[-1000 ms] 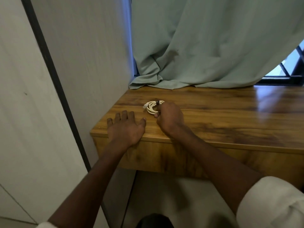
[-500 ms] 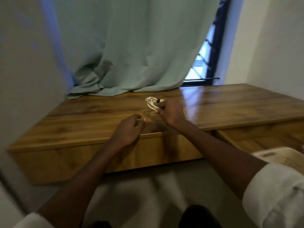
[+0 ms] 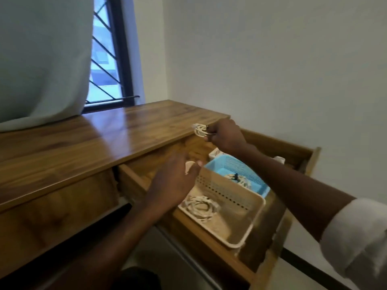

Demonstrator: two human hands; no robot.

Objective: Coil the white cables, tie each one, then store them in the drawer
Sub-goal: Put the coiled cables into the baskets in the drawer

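Note:
My right hand [image 3: 225,136] grips a coiled white cable [image 3: 200,130] with a dark tie, held in the air above the back of the open wooden drawer [image 3: 297,151]. My left hand [image 3: 174,182] hovers over the drawer's left part, fingers loosely bent near the corner of a beige basket [image 3: 240,229]. A coiled white cable [image 3: 200,207] lies in the beige basket. Another tied coil [image 3: 237,178] lies in a blue basket [image 3: 228,164] behind it.
The wooden desktop [image 3: 88,139] runs to the left, with a pale green curtain [image 3: 41,59] draped on its back. A barred window [image 3: 106,59] is behind. A white basket [image 3: 215,153] peeks out behind the blue one. A white wall stands to the right.
My view has swung right from the desk's left end to the open drawer. My right hand lifted the coiled cable off the desktop and carried it over the drawer; my left hand followed.

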